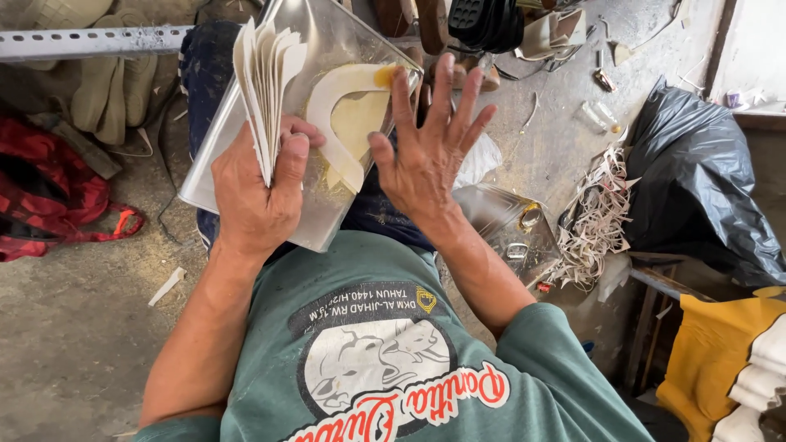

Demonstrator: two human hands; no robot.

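Head view, left hand (254,192) grip clamped on cream cutouts (266,86), right hand (430,147) spread open, black bag (696,180) aside.

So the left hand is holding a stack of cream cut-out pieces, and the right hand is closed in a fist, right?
Not quite. In the head view the right hand is open with fingers spread, not a fist. The left hand does hold the stack of cream cut-out pieces.

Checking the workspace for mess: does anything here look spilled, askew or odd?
Yes. A tangled heap of pale offcut strips spills over the floor beside the black plastic bag. Yellowish glue smears the clear board around the curved cream piece near the right hand.
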